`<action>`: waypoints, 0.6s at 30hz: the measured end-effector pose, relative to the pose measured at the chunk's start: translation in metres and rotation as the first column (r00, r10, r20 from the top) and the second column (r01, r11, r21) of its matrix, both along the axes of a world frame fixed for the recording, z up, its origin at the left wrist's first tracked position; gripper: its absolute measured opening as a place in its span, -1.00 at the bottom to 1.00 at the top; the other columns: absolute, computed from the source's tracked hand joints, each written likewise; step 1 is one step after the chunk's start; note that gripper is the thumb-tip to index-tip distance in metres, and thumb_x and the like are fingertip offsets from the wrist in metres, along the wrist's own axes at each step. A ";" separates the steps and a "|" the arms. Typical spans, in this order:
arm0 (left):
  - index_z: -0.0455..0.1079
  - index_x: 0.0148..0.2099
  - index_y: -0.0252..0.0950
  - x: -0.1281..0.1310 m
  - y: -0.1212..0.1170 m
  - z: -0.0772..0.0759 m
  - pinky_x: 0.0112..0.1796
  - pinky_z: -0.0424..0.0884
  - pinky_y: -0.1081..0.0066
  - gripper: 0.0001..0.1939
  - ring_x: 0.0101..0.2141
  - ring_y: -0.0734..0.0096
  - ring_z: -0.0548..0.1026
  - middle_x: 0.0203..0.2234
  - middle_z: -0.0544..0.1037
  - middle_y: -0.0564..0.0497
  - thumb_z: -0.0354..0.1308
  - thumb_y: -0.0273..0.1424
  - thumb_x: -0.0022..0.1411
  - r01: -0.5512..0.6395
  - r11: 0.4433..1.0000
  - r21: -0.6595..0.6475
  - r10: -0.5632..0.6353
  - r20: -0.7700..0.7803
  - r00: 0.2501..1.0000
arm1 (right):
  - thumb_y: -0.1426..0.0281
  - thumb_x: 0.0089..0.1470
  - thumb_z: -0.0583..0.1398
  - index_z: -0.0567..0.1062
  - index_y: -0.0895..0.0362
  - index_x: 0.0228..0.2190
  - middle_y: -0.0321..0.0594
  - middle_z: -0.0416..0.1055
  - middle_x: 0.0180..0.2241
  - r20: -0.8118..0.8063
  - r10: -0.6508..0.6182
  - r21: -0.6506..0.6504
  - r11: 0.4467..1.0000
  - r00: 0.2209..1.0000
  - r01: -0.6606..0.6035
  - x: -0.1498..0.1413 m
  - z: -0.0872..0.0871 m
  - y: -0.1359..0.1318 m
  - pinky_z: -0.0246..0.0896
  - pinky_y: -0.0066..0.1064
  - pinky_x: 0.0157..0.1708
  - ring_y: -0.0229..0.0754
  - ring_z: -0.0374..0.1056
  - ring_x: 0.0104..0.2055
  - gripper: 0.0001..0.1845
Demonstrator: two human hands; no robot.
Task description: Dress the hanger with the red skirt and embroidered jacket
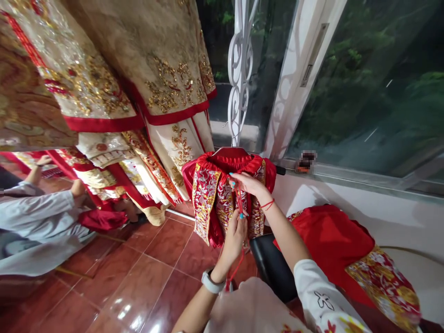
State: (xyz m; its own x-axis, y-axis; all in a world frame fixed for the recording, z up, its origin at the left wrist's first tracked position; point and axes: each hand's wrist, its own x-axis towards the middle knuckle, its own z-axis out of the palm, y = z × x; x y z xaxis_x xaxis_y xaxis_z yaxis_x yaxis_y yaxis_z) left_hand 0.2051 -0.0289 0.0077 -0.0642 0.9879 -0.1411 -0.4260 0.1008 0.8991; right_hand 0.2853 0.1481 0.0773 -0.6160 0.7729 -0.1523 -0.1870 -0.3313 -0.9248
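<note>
The single view looks out from the person's head, facing forward and steeply down. The left hand [237,229] and right hand [251,185] lie near the lens, around the middle of the view, with the hanging red garment [222,199] just beyond. The wide view takes in tile floor [138,277] at lower left, robes [138,51] at upper left and a slanting window [371,92] at upper right.

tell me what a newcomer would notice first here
Probably the hanging red garment at the centre, with the left hand and right hand at a red cord in front of it. Gold-embroidered gowns fill the upper left. Another red garment lies at lower right.
</note>
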 end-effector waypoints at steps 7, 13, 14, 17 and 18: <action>0.37 -0.11 -0.30 -0.066 0.022 0.025 -0.64 -0.07 0.53 -0.50 -0.69 0.61 -0.02 -0.69 0.05 0.29 0.15 0.05 0.23 0.328 0.944 0.031 -0.294 -0.366 0.883 | 0.26 -0.15 0.47 0.50 0.15 -0.26 -0.32 0.47 -0.35 0.064 0.227 0.242 0.941 0.972 -0.236 0.025 -0.021 -0.001 0.36 -0.46 -0.23 -0.31 0.38 -0.32 -0.57; 0.48 -0.17 -0.28 -0.089 0.050 0.045 -0.12 0.41 0.21 -0.83 -0.21 0.22 0.45 -0.27 0.48 -0.10 0.07 -0.39 0.29 0.236 0.893 0.383 0.246 -0.855 0.456 | 0.34 0.14 0.23 0.51 0.18 -0.43 -0.33 0.41 -0.47 0.328 0.062 0.502 0.834 0.943 -0.229 0.023 -0.005 -0.003 0.24 -0.47 -0.31 -0.32 0.28 -0.43 -0.82; 0.48 -0.13 -0.26 -0.087 0.056 0.053 -0.01 0.38 0.13 -0.82 -0.09 0.15 0.43 -0.16 0.49 -0.15 0.07 -0.43 0.28 0.220 0.860 0.460 0.356 -0.851 0.386 | 0.36 0.14 0.21 0.52 0.19 -0.41 -0.34 0.40 -0.49 0.354 0.044 0.515 0.825 0.934 -0.234 0.023 -0.002 -0.004 0.21 -0.47 -0.33 -0.32 0.27 -0.44 -0.84; 0.43 -0.02 -0.26 -0.078 0.079 0.079 0.09 0.34 0.10 -0.75 0.04 0.12 0.41 -0.06 0.49 -0.18 0.00 -0.46 0.32 0.318 0.765 0.560 0.459 -0.820 0.341 | 0.46 0.10 0.20 0.55 0.20 -0.37 -0.34 0.43 -0.48 0.443 0.021 0.551 0.783 0.896 -0.290 0.026 0.008 -0.009 0.17 -0.46 -0.36 -0.31 0.24 -0.44 -0.89; 0.41 0.02 -0.27 -0.075 0.088 0.086 0.06 0.37 0.14 -0.72 -0.01 0.15 0.45 -0.11 0.52 -0.17 -0.04 -0.46 0.35 0.378 0.754 0.536 0.414 -0.836 0.359 | 0.47 0.09 0.19 0.55 0.21 -0.39 -0.34 0.42 -0.50 0.478 0.001 0.565 0.766 0.878 -0.308 0.028 0.010 -0.010 0.15 -0.46 -0.38 -0.31 0.22 -0.46 -0.89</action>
State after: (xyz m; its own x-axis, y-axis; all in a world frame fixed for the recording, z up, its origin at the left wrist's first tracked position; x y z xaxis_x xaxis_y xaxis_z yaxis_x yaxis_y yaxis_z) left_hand 0.1299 0.0595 0.0933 0.2301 0.7906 0.5675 0.6520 -0.5582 0.5132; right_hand 0.3129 0.1380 0.0878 -0.7239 0.6888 0.0395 0.2755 0.3412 -0.8987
